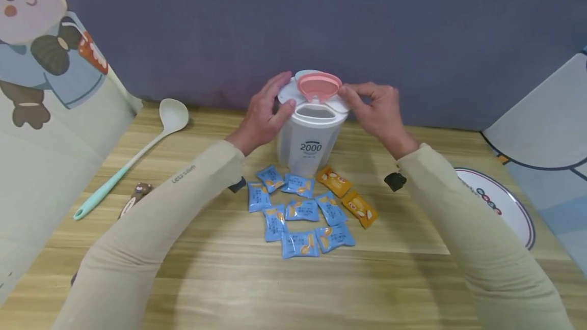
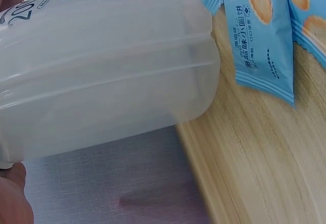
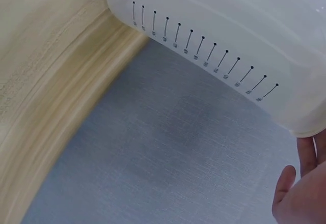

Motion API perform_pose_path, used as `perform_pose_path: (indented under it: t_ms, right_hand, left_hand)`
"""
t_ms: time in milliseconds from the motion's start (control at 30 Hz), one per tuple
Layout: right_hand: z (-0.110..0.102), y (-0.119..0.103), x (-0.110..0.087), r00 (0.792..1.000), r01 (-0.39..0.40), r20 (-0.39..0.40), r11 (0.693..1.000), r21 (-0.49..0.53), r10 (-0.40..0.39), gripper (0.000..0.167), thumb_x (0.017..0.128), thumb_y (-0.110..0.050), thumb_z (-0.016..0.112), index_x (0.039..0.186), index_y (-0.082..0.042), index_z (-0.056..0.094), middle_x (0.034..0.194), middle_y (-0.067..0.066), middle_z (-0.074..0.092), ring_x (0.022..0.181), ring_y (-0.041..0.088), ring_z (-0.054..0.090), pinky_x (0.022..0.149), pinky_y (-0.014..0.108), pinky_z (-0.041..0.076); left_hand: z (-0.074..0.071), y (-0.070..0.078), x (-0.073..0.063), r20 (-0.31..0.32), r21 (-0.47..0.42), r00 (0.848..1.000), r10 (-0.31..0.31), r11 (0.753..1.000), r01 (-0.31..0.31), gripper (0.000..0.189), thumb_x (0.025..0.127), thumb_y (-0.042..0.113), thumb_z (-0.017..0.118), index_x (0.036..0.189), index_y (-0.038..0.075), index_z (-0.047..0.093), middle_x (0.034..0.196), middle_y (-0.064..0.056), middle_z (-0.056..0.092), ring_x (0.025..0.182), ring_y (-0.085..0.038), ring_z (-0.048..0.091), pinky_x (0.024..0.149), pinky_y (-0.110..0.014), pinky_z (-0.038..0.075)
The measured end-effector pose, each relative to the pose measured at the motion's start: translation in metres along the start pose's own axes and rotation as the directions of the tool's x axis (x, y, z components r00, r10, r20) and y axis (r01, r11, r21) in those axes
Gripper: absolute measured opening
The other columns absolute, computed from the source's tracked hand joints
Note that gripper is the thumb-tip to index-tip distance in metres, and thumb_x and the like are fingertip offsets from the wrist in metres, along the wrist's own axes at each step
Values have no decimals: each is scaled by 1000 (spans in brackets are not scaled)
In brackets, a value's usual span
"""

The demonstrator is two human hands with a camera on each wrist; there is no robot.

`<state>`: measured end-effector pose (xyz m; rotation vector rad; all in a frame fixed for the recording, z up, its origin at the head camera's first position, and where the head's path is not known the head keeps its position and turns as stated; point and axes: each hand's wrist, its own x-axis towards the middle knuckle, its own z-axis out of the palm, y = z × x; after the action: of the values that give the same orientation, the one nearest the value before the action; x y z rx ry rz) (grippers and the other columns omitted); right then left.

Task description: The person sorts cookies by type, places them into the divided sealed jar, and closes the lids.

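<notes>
A tall translucent white storage container (image 1: 304,141), marked 2000, stands upright at the table's back edge. On it is a white lid (image 1: 290,93) whose pink flip cap (image 1: 319,85) is raised, showing an opening in front. My left hand (image 1: 266,113) grips the lid's left side, thumb on top and fingers around the far rim. With thumb and forefinger my right hand (image 1: 376,111) pinches the lid's right edge, close beside the pink cap. Blue biscuit packets (image 1: 301,210) lie spread in front of the container, with two orange packets (image 1: 359,209) to their right.
Far left lies a ladle (image 1: 137,157) with a mint handle. A small brown bear-shaped item (image 1: 137,195) is partly behind my left sleeve. A white plate (image 1: 500,202) sits at the right, partly under my right forearm. A grey-blue partition (image 1: 321,19) rises behind the table.
</notes>
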<state>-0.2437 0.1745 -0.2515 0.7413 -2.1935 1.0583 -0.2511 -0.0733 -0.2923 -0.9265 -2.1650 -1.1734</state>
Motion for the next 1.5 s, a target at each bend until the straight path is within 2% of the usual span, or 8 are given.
perform_pose_path:
  t_ms: [167, 433, 833, 1233, 1500]
  right_hand:
    - [1, 2, -1, 997, 76, -11, 997, 13, -76, 9, 84, -5, 71, 92, -1, 75, 94, 9, 71, 87, 23, 68, 79, 25, 51]
    - [2, 5, -3, 994, 110, -5, 994, 24, -110, 9, 85, -5, 70, 91, 1, 74, 97, 11, 70, 92, 24, 67, 83, 28, 51]
    - [1, 6, -5, 988, 157, 5, 988, 10, -157, 12, 84, 0, 70, 95, 2, 73, 101, 13, 69, 95, 27, 66, 83, 32, 52]
    - [1, 7, -6, 990, 143, 11, 990, 20, -143, 13, 83, 1, 69, 96, 2, 72, 104, 13, 68, 98, 27, 65, 87, 31, 50]
    - [-3, 6, -10, 997, 64, 31, 997, 44, -66, 14, 85, -2, 69, 98, 0, 73, 108, 9, 68, 104, 22, 62, 90, 28, 47]
  left_hand:
    - [-2, 0, 0, -2, -2, 1000, -2, 1000, 2, 55, 94, 24, 47, 138, -7, 39, 144, -20, 38, 134, -20, 33, 109, -27, 23]
    - [-2, -1, -1, -8, -12, 1000, -2, 1000, 2, 54, 94, 23, 47, 138, -8, 39, 144, -21, 38, 134, -21, 33, 109, -27, 23]
    - [-2, -1, 0, -5, -5, 1000, -5, 1000, 5, 53, 95, 23, 47, 137, -8, 40, 144, -20, 38, 134, -21, 33, 109, -27, 23]
    - [-3, 2, 0, 11, -12, 999, -43, 999, 43, 54, 95, 24, 48, 139, -5, 39, 146, -17, 37, 134, -19, 32, 109, -27, 22]
    - [-2, 2, 1, 18, 4, 999, -26, 1000, 26, 54, 95, 25, 47, 139, -6, 40, 145, -18, 37, 134, -20, 32, 109, -28, 23]
